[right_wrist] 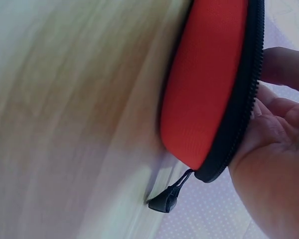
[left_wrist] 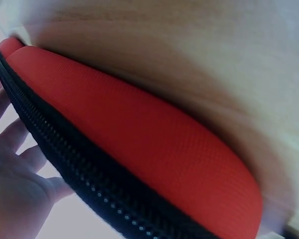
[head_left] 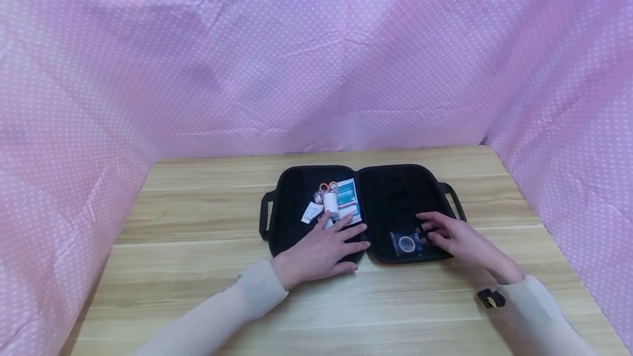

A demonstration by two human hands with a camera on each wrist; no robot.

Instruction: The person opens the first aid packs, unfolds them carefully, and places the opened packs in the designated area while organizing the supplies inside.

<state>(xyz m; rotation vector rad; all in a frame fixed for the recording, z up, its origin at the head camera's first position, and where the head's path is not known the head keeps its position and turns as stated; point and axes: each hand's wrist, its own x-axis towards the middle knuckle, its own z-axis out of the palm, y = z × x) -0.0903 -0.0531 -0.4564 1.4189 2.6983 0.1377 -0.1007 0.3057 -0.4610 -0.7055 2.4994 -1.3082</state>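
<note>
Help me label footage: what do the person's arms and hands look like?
The left sleeve and right sleeve are pale cream; the left bears dark lettering, and a small black object shows near the right. The left hand and right hand are gloveless.

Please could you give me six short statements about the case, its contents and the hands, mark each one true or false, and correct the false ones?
1. The case lies open on the table. True.
2. The outside of the case is green. False: both wrist views show it red.
3. The blue packet is nearer to the right hand than to the left hand. True.
4. Orange rings show just beyond the white roll. True.
5. The white roll and the blue packet share one half. False: the roll is in the left half, the packet in the right.
6. The left hand is clenched. False: its fingers are spread.
</note>
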